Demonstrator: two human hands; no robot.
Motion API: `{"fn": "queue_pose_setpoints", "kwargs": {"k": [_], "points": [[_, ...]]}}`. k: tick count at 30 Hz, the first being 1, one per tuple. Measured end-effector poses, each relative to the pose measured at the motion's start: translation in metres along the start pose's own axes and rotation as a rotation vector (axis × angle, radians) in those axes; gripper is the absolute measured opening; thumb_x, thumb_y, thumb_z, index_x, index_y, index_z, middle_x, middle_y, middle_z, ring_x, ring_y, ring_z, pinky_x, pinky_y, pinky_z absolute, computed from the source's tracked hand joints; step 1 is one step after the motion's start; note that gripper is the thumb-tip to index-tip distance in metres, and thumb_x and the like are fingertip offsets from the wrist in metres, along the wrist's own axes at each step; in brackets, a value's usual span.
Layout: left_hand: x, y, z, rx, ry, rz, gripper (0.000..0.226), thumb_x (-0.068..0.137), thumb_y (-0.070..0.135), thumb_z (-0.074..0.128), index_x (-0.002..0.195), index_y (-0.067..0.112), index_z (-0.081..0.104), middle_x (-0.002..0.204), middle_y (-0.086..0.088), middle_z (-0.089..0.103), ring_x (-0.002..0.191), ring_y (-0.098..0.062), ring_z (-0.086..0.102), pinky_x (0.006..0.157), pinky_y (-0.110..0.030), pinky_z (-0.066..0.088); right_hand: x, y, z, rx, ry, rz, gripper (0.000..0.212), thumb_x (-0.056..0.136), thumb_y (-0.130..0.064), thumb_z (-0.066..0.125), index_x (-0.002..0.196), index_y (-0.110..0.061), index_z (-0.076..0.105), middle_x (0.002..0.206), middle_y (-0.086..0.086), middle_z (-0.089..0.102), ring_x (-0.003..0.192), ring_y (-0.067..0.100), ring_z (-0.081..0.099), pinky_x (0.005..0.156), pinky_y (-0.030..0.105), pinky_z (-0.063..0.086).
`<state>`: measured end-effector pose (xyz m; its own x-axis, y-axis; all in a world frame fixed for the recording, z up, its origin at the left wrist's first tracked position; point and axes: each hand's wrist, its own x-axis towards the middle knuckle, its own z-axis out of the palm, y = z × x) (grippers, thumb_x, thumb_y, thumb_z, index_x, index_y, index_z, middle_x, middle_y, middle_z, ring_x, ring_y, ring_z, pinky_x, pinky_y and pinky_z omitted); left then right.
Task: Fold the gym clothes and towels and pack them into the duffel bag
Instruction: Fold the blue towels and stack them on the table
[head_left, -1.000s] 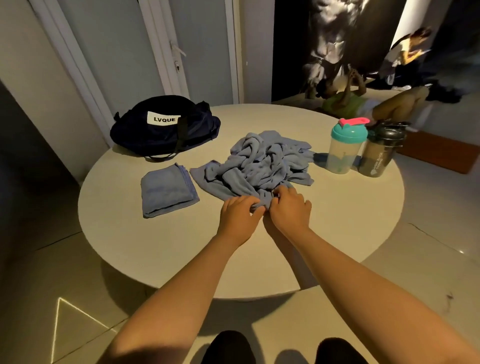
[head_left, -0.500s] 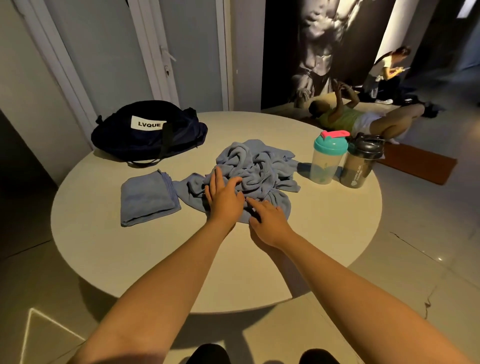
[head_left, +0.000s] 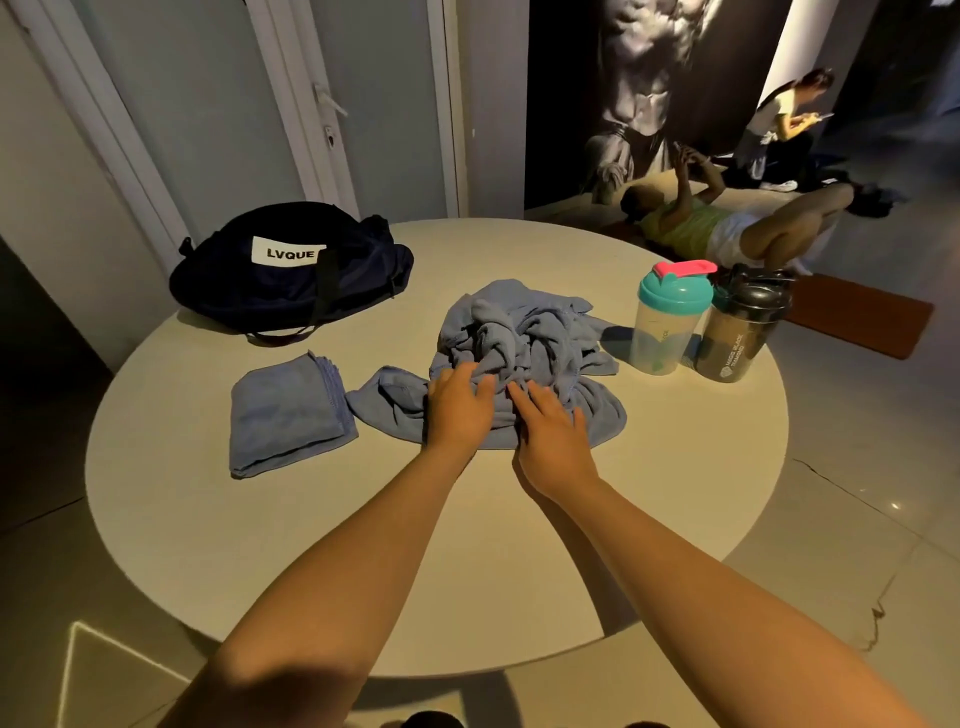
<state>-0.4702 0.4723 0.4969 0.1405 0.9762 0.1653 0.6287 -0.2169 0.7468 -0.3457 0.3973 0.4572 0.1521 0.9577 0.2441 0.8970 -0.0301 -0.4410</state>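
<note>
Pressing the crumpled towel by its near edge, left hand and right hand lie flat; grips open.

head cam, wide-angle, facing fwd & down, close over table

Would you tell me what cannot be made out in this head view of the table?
Head view only:
- Duffel bag: contents and zip, hidden by its dark fabric and shadow.
- Towel pile: how many pieces, since they are crumpled together.
- Left hand: whether it pinches cloth; fingertips sink into folds.
- Teal shaker: side print, too small.
</note>
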Motion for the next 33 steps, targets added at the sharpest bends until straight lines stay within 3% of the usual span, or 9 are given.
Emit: {"fn": "queue_pose_setpoints", "kwargs": {"k": [4, 8, 11, 14, 17, 22, 26, 30, 33], "points": [[-0.024, 0.007, -0.030, -0.297, 0.363, 0.025, 0.022, 0.101, 0.023, 0.048, 0.112, 0.005, 0.056, 0.132, -0.007, 0.045, 0.118, -0.026, 0.039, 0.096, -0.042, 0.040, 0.017, -0.002, -0.011, -0.070, -0.058, 0.104, 0.069, 0.101, -0.016, 0.042, 0.160, -0.031, 0.009, 0.168, -0.003, 0.004, 0.155, 0.021, -0.002, 0.121, 0.056, 0.000], [-0.046, -0.009, -0.051, -0.371, 0.185, 0.062, 0.026, 0.095, 0.041, 0.045, 0.091, 0.017, 0.053, 0.080, -0.003, 0.057, 0.073, -0.024, 0.052, 0.065, -0.048, 0.045, 0.026, -0.010, -0.018, 0.025, 0.072, 0.180, 0.056, 0.100, -0.017, 0.045, 0.154, -0.023, 0.034, 0.159, 0.008, 0.029, 0.149, 0.030, 0.018, 0.118, 0.062, 0.009], [-0.059, -0.022, -0.051, -0.279, 0.112, 0.026, 0.025, 0.089, 0.053, 0.045, 0.093, 0.031, 0.056, 0.077, 0.000, 0.062, 0.073, -0.024, 0.059, 0.064, -0.049, 0.050, 0.003, -0.025, -0.012, 0.104, 0.330, 0.064, 0.038, 0.095, -0.017, 0.046, 0.128, -0.015, 0.062, 0.123, 0.015, 0.057, 0.116, 0.040, 0.050, 0.102, 0.058, 0.033], [-0.072, -0.015, -0.051, -0.333, 0.136, 0.043, 0.009, 0.098, 0.037, 0.053, 0.093, 0.032, 0.059, 0.078, 0.006, 0.062, 0.070, -0.011, 0.058, 0.062, -0.037, 0.049, -0.017, -0.029, -0.003, 0.095, 0.116, 0.011, 0.039, 0.103, -0.023, 0.039, 0.139, -0.022, 0.054, 0.136, 0.005, 0.057, 0.128, 0.029, 0.048, 0.109, 0.055, 0.026], [-0.090, -0.007, -0.061, -0.399, 0.159, 0.154, 0.020, 0.100, 0.022, 0.054, 0.089, 0.006, 0.055, 0.070, -0.009, 0.054, 0.061, -0.013, 0.046, 0.055, -0.031, 0.039, -0.016, -0.024, -0.010, 0.126, -0.112, 0.057, 0.049, 0.109, -0.034, 0.026, 0.157, -0.024, 0.028, 0.162, 0.001, 0.030, 0.151, 0.021, 0.020, 0.120, 0.056, 0.007], [-0.116, -0.018, -0.075, -0.345, -0.163, 0.176, 0.057, 0.085, 0.055, 0.051, 0.085, -0.002, 0.056, 0.080, -0.025, 0.053, 0.070, -0.017, 0.046, 0.067, -0.033, 0.037, -0.021, -0.039, -0.026, 0.450, -0.141, 0.132, 0.050, 0.109, -0.044, 0.025, 0.156, -0.026, 0.031, 0.162, 0.002, 0.029, 0.151, 0.027, 0.019, 0.121, 0.054, 0.010], [-0.138, -0.019, -0.082, -0.527, -0.320, 0.102, 0.034, 0.092, 0.040, 0.054, 0.080, 0.014, 0.072, 0.088, -0.007, 0.070, 0.083, -0.027, 0.060, 0.080, -0.040, 0.048, -0.052, -0.047, -0.026, 0.430, -0.034, 0.103, 0.047, 0.100, -0.045, 0.053, 0.142, -0.023, 0.054, 0.122, 0.009, 0.051, 0.126, 0.029, 0.041, 0.110, 0.045, 0.034], [-0.148, -0.021, -0.075, -0.327, 0.058, 0.215, 0.018, 0.100, 0.015, 0.055, 0.098, 0.025, 0.070, 0.118, 0.005, 0.061, 0.108, -0.006, 0.057, 0.083, -0.017, 0.045, -0.081, -0.047, -0.033, 0.376, -0.120, 0.122, 0.061, 0.088, -0.054, 0.065, 0.141, -0.028, 0.053, 0.123, 0.005, 0.045, 0.115, 0.027, 0.045, 0.103, 0.042, 0.042], [-0.151, -0.029, -0.065, 0.055, 0.127, -0.026, 0.022, 0.101, 0.033, 0.048, 0.120, 0.030, 0.061, 0.132, 0.002, 0.059, 0.122, -0.023, 0.048, 0.096, -0.037, 0.041, -0.095, -0.060, -0.049, 0.349, -0.331, 0.019, 0.068, 0.092, -0.031, 0.067, 0.153, -0.024, 0.038, 0.139, 0.009, 0.055, 0.110, 0.023, 0.055, 0.096, 0.040, 0.046]]}}
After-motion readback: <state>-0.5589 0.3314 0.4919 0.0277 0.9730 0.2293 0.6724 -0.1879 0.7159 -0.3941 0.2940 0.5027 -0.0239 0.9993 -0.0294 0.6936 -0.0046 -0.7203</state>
